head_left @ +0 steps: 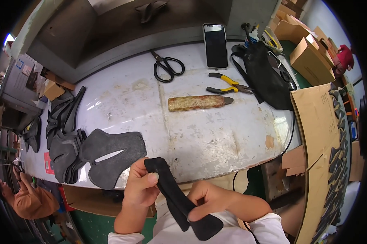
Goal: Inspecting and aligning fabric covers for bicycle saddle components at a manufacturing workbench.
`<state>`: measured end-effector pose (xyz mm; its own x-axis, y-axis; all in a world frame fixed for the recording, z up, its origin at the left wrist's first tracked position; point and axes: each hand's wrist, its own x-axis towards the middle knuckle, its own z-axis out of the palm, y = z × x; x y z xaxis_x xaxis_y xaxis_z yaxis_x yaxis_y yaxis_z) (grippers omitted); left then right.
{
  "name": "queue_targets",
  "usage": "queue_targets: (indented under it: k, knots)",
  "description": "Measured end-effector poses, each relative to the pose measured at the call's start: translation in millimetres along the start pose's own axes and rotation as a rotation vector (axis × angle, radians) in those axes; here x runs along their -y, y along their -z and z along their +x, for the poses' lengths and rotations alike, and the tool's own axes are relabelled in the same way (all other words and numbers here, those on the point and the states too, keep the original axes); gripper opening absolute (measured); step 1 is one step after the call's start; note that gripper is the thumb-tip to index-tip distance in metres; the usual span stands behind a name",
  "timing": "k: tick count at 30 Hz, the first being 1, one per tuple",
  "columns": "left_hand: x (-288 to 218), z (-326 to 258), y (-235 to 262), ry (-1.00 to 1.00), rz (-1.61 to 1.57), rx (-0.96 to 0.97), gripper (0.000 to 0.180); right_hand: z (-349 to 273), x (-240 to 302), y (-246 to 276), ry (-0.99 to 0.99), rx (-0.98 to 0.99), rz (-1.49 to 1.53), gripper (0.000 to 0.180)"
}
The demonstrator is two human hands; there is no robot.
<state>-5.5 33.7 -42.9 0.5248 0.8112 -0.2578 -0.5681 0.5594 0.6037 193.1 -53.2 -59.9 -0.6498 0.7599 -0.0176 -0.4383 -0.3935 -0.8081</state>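
My left hand [142,184] pinches the upper end of a folded black shoe-upper piece [171,189], its thumb pressed on the near side. Lower down, my right hand [208,199] grips the same piece, thumb pressing near the wide bottom end. The piece slants down to the right in front of my body, just off the table's near edge. On the table left of my hands lies a flat dark grey shoe-upper piece [124,166] with a slit in its middle. Beside it is a stack of similar pieces [65,158].
On the white table [199,142] lie a wrapped-handle knife [195,103], yellow-black pliers [228,84], black scissors [167,69] and a black bag [267,75]. A phone [215,46] leans at the back. A cardboard panel [313,142] stands right. Far left is another person [33,199].
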Motion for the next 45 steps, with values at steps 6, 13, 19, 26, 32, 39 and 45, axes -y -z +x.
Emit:
queue_targets:
  k: [6,13,19,26,32,39,45]
  knots:
    - [4,1,-14,0.133,0.099,0.132,0.027,18,15,-13,0.225,-0.368,-0.081,0.033]
    - [11,-7,-25,-0.018,0.120,0.044,0.030,16,33,-18,0.432,-0.612,-0.695,0.018]
    - [-8,-21,-38,-0.518,1.087,0.201,0.020,7,35,-15,0.407,-0.510,-0.392,0.012]
    - [16,4,-37,-0.613,0.862,0.280,0.016,2,34,-22,0.232,-0.501,-0.004,0.019]
    - [-3,-6,-42,0.153,0.474,0.167,0.026,8,22,-14,0.295,-0.454,0.530,0.021]
    - [0,-6,-43,0.142,0.436,0.238,0.029,11,31,-17,0.325,-0.555,0.433,0.020]
    - [1,-4,-39,-0.129,0.751,0.300,0.039,9,29,-12,0.261,-0.601,0.594,0.020]
